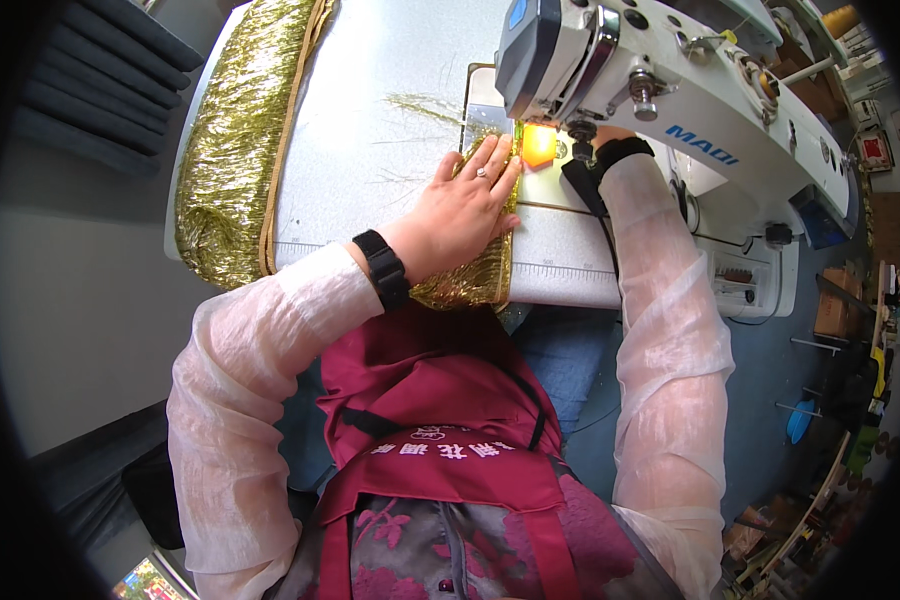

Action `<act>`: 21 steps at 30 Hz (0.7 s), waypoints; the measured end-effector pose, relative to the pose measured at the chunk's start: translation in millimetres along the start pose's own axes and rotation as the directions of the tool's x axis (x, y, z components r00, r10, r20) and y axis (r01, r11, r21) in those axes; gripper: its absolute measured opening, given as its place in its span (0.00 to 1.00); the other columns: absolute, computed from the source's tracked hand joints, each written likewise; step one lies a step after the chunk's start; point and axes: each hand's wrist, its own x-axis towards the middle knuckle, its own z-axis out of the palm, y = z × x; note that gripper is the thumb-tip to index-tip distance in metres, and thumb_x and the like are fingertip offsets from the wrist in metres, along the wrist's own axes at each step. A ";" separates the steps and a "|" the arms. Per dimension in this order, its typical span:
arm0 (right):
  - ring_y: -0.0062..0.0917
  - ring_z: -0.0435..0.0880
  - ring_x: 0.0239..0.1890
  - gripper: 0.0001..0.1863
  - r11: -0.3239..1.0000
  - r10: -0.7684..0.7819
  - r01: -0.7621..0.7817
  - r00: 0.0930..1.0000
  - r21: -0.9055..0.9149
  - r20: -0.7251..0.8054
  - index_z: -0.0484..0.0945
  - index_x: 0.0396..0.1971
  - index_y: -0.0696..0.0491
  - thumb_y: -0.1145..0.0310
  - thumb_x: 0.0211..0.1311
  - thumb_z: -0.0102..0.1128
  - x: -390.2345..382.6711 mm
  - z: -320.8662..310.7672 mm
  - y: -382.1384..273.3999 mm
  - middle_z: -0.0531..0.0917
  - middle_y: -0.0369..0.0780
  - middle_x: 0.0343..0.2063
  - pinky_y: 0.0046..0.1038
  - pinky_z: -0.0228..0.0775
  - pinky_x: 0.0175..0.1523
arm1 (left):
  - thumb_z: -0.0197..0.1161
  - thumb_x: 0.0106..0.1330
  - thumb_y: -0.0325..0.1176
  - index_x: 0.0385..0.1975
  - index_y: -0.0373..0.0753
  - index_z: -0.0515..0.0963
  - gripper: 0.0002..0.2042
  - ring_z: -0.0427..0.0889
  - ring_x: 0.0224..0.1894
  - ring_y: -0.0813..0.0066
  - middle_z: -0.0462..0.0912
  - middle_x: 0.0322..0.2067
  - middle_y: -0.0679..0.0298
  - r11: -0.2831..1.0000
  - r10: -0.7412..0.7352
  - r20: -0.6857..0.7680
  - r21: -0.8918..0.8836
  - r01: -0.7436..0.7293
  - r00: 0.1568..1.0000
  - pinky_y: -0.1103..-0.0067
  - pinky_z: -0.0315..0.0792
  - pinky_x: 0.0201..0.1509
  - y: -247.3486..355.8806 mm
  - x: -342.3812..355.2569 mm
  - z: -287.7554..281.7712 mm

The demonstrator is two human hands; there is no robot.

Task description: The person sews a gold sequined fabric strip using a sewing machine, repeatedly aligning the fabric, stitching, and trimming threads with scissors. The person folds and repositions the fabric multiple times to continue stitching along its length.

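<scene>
My left hand [458, 208] lies flat with its fingers stretched out, pressing on a strip of shiny gold tinsel fringe [473, 284]. The strip's edge runs beside the lit needle area of a white sewing machine [660, 105]. Part of the fringe hangs over the table's front edge. Only a bit of my right hand [613, 134] shows behind the machine's head; its fingers are hidden, so what they touch cannot be made out. A wider gold fringe [232, 150] with a brown band lies along the table's left side. Loose gold strands [425, 103] are scattered left of the machine.
The pale sewing table [365, 90] has a ruler scale along its front edge. A small tray [738, 285] with tools sits at its right. Dark folded cloth [110, 85] is at the far left; a cardboard box [838, 303] stands among clutter at right.
</scene>
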 end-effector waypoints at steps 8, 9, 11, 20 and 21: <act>0.52 0.85 0.39 0.09 0.997 -0.072 0.073 0.996 0.012 -0.053 0.81 0.38 0.58 0.73 0.60 0.57 -9.7 -21.6 -7.4 0.85 0.53 0.37 0.51 0.76 0.42 | 0.49 0.79 0.53 0.77 0.37 0.56 0.34 0.48 0.83 0.57 0.55 0.78 0.49 0.997 0.004 -0.009 0.075 -0.003 1.000 0.52 0.48 0.78 -0.8 -0.3 2.0; 0.52 0.85 0.39 0.09 0.994 -0.105 0.107 0.992 0.026 -0.068 0.81 0.38 0.58 0.73 0.60 0.57 -16.3 -30.0 -9.7 0.85 0.53 0.37 0.51 0.76 0.42 | 0.48 0.80 0.53 0.78 0.37 0.55 0.34 0.47 0.83 0.58 0.55 0.78 0.49 0.997 -0.005 0.014 0.082 0.004 1.000 0.52 0.47 0.78 -1.1 -0.1 2.5; 0.52 0.85 0.39 0.09 0.972 -0.223 0.230 0.964 0.036 -0.145 0.81 0.38 0.58 0.74 0.60 0.57 -39.9 -49.6 -14.4 0.85 0.53 0.37 0.51 0.76 0.42 | 0.47 0.80 0.53 0.77 0.38 0.56 0.34 0.46 0.83 0.58 0.54 0.79 0.49 0.998 -0.007 0.001 0.061 0.007 1.000 0.52 0.47 0.78 -1.1 -1.0 3.2; 0.39 0.86 0.48 0.15 0.699 -0.384 0.608 0.763 0.376 -0.519 0.85 0.42 0.55 0.81 0.54 0.59 -216.3 -38.4 -122.1 0.87 0.40 0.46 0.37 0.79 0.54 | 0.48 0.80 0.54 0.74 0.39 0.60 0.32 0.45 0.83 0.59 0.53 0.79 0.49 0.999 -0.045 0.030 0.023 0.045 0.999 0.51 0.45 0.78 0.7 -0.6 6.3; 0.38 0.86 0.49 0.17 0.705 -0.365 0.616 0.740 0.351 -0.565 0.86 0.44 0.55 0.80 0.54 0.59 -220.4 -30.7 -132.2 0.87 0.39 0.47 0.37 0.78 0.55 | 0.48 0.80 0.54 0.74 0.39 0.60 0.32 0.45 0.83 0.59 0.53 0.79 0.49 0.998 -0.052 0.028 0.031 0.051 0.998 0.51 0.45 0.78 1.1 -0.2 7.2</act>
